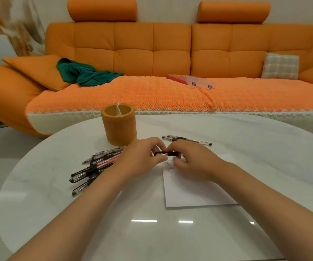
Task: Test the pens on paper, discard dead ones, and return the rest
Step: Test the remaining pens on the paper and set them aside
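Both hands meet over the top edge of a white sheet of paper (193, 191) on the white table (152, 232). My left hand (140, 159) and my right hand (191, 161) pinch one black pen (166, 153) between them, each gripping an end; only its middle shows. A pile of several black and red pens (95, 164) lies to the left of my left hand. Two more pens (187, 140) lie side by side just beyond my right hand. An orange cylindrical pen holder (119, 125) stands upright behind the pile. Small scribbles mark the paper's top left corner.
An orange sofa (152, 53) runs behind the table, with a green cloth (84, 72), a checked cushion (280, 65) and clear packets (199, 81) on it. The table's far edge curves close to the sofa.
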The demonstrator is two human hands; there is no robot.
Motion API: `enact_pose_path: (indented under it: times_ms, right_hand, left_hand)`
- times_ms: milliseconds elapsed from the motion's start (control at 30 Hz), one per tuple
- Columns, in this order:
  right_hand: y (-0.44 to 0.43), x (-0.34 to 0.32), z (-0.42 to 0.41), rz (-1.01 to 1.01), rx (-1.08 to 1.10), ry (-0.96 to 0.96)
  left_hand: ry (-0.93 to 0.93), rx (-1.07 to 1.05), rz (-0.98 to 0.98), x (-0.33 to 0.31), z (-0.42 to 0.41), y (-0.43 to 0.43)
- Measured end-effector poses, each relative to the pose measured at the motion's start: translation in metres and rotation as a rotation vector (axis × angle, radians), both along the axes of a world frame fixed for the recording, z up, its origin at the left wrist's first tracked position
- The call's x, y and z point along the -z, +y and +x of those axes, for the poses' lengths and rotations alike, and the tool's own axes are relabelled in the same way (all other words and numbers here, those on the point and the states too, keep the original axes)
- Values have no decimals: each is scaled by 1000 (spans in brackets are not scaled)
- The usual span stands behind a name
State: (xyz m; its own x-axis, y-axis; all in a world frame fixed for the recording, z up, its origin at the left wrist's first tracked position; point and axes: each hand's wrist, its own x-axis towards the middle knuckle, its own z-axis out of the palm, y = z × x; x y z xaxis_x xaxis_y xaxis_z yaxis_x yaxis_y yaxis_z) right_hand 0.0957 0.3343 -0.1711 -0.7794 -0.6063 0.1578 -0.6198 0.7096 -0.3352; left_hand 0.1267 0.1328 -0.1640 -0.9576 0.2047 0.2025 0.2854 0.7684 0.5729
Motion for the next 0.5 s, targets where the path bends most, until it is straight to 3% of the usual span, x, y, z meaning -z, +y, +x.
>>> enact_pose_path:
  times_ms: [167,500]
  right_hand:
    - [5,4,-11,45,-7,125]
    - [6,2,-9,3,11,87]
  left_hand:
    - [-49,23,106,8,-9,4]
    - [-85,-39,317,14,-15,11]
